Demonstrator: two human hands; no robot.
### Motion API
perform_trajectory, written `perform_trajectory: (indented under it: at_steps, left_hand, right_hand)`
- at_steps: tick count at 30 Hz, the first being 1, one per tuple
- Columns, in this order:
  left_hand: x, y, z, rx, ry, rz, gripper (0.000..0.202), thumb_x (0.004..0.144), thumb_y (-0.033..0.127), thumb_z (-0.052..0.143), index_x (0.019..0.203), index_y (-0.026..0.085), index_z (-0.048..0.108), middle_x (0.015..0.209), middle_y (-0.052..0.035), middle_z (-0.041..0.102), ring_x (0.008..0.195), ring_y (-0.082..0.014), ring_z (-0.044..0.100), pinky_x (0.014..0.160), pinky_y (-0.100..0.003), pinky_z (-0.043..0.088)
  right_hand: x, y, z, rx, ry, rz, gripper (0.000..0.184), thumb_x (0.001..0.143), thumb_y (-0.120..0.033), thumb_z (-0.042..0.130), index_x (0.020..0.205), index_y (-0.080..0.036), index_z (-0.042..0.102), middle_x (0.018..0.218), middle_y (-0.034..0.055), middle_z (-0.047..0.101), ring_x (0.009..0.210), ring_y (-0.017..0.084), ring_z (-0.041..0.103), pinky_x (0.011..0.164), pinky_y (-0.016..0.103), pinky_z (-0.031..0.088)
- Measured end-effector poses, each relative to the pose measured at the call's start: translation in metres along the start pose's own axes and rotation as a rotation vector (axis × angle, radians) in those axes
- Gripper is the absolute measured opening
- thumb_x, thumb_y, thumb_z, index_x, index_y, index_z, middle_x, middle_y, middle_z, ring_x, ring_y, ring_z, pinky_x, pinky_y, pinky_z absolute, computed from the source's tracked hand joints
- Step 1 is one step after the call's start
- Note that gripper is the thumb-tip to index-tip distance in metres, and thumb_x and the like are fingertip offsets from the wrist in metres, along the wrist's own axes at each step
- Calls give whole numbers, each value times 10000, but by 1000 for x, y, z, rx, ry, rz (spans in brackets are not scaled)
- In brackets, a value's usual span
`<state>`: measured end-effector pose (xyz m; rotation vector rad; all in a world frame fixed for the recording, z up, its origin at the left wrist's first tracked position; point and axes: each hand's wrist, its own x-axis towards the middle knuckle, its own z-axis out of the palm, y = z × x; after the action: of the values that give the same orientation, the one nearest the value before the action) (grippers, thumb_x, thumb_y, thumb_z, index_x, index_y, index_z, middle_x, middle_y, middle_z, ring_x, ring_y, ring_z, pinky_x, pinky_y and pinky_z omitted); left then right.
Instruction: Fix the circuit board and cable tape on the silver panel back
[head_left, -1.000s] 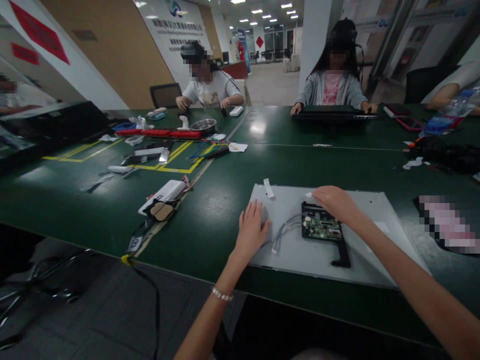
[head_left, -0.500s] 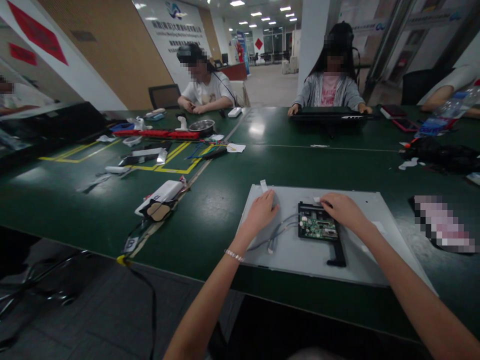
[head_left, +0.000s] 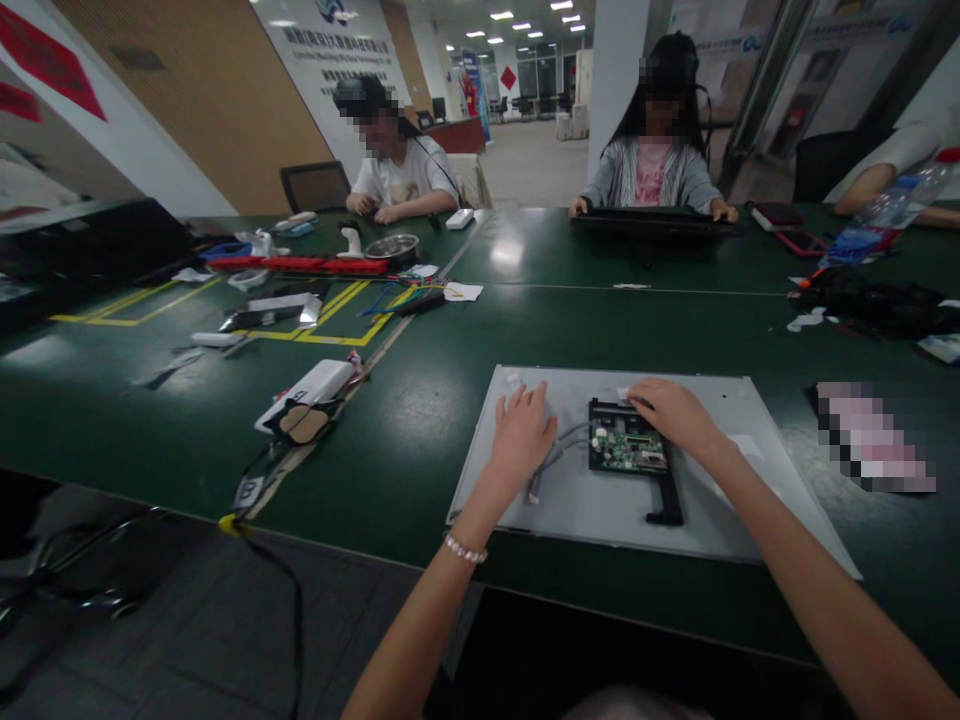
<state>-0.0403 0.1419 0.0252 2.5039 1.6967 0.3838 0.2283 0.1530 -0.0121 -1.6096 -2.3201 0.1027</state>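
A flat light-grey panel (head_left: 720,520), apparently a display's back, lies on the green table in front of me. On it rests a black bracket (head_left: 666,505) with a green circuit board (head_left: 626,450); grey cables (head_left: 551,462) run out to the left. My left hand (head_left: 519,430) is over the panel's left part, fingers spread and holding nothing. Just beyond those fingers sits a small white tab (head_left: 514,381). My right hand (head_left: 671,412) is pinched at the bracket's top edge, with a small white strip (head_left: 624,394) at its fingertips.
A white device with black wiring (head_left: 307,400) lies left of the panel. To the right is a blurred pink object (head_left: 874,435), with a plastic bottle (head_left: 874,225) farther back. Two people sit across the table, one holding a black screen (head_left: 652,228).
My left hand has shifted and its fingers are more spread, apart from the white tab, which now lies lower. My right hand stays pinched by the bracket. The view has turned slightly right.
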Motion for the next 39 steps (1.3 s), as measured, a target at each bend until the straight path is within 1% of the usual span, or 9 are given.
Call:
perform_trajectory:
  at_steps: [2, 5, 7, 9, 12, 18, 24, 32, 39]
  left_hand:
    - [-4, 11, 2, -59, -30, 89, 484, 958, 241, 433, 1423, 115, 385, 1428, -160, 512, 1409, -307, 361, 1147, -517, 295]
    - [-13, 30, 7, -155, -84, 278, 483, 965, 272, 449, 1423, 132, 391, 1493, -137, 443, 1431, -264, 331, 1158, -444, 316]
    - [-19, 42, 11, -181, -108, 360, 484, 964, 302, 466, 1419, 150, 399, 1536, -131, 384, 1448, -259, 301, 1166, -442, 307]
    - [-24, 50, 15, -181, -128, 395, 479, 965, 318, 471, 1411, 154, 408, 1550, -139, 359, 1455, -264, 288, 1169, -454, 300]
    - [-26, 54, 19, -178, -151, 416, 483, 955, 311, 491, 1401, 144, 412, 1527, -156, 391, 1442, -262, 319, 1172, -454, 293]
    - [-23, 50, 24, -192, -159, 444, 504, 927, 269, 539, 1403, 158, 412, 1518, -145, 410, 1439, -258, 328, 1182, -451, 285]
    - [-22, 49, 26, -199, -165, 443, 545, 917, 274, 569, 1422, 142, 411, 1525, -155, 394, 1447, -262, 310, 1187, -450, 284]
    - [-21, 47, 26, -217, -172, 452, 537, 930, 284, 558, 1427, 139, 417, 1506, -142, 426, 1443, -258, 317, 1183, -433, 300]
    - [-21, 44, 26, -269, -165, 450, 542, 921, 273, 567, 1431, 173, 416, 1509, -132, 425, 1442, -249, 323, 1177, -455, 308]
  right_hand:
    - [1, 1, 1, 6, 11, 4, 232, 949, -219, 492, 994, -189, 717, 1078, 98, 724, 1017, 228, 653, 864, 324, 482]
    - [2, 0, 4, 19, 34, 12, 239, 956, -221, 482, 991, -186, 716, 1067, 102, 727, 997, 225, 657, 863, 327, 481]
    - [2, -3, 5, 30, 47, 13, 253, 965, -227, 467, 1009, -183, 712, 1069, 102, 727, 994, 223, 658, 871, 327, 480]
    - [3, -6, 6, 41, 55, 9, 260, 970, -227, 458, 1028, -181, 707, 1070, 99, 728, 1003, 219, 658, 882, 323, 478]
    - [5, -14, 7, 57, 54, -3, 256, 968, -219, 460, 1042, -183, 703, 1069, 90, 731, 1013, 210, 657, 889, 310, 476]
    - [8, -23, 8, 77, 46, -14, 250, 958, -215, 476, 1026, -187, 715, 1055, 91, 736, 988, 214, 665, 877, 322, 486]
    - [10, -26, 11, 103, 49, -32, 253, 943, -199, 500, 1063, -196, 723, 1112, 93, 727, 1048, 209, 649, 922, 329, 482]
    - [11, -27, 14, 129, 68, -38, 264, 943, -183, 495, 1065, -189, 730, 1138, 108, 713, 1087, 227, 628, 970, 363, 464]
    - [11, -26, 14, 176, 74, -41, 276, 941, -193, 484, 1070, -190, 727, 1130, 102, 711, 1069, 217, 633, 948, 369, 488]
